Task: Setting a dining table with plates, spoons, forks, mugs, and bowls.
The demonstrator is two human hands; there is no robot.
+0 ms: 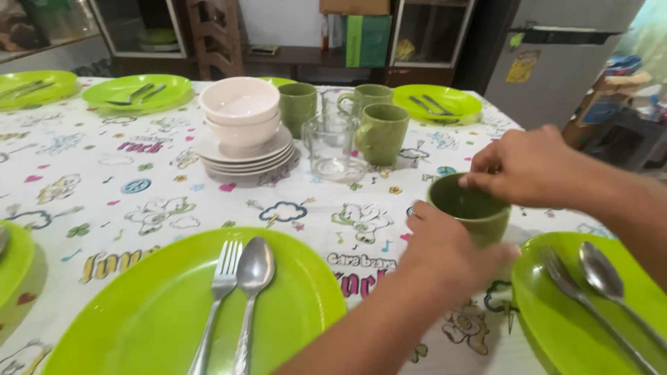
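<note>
1. Olive-green glazed ceramic, by its look, is making up the mug (471,208) in hand; it is standing upright on the counter (139,187), between the two near lime-green plates, on the patterned cloth.
2. The left hand (445,250) is wrapping the near wall of the mug, fingers curled against the body. The right hand (524,167) is reaching from the right, fingertips pinching the far rim.
3. Handling judgement: the mug is likely rigid, moderately heavy for its size, and breakable on impact. The glaze is looking smooth, so a dry, firm hold is advisable.
4. Hold points: the body wall is offering the broadest contact. The rim pinch is giving less security. The handle is not visible from this view.
5. Nearby items: the right plate (590,312) is carrying a fork (577,295) and a spoon (603,274), just beside the mug. The centre plate (160,312) is lying to the left.
6. Well apart, farther back, stacked white bowls (240,111), clear glass mugs (330,142) and more green mugs (382,132) are standing grouped.
</note>
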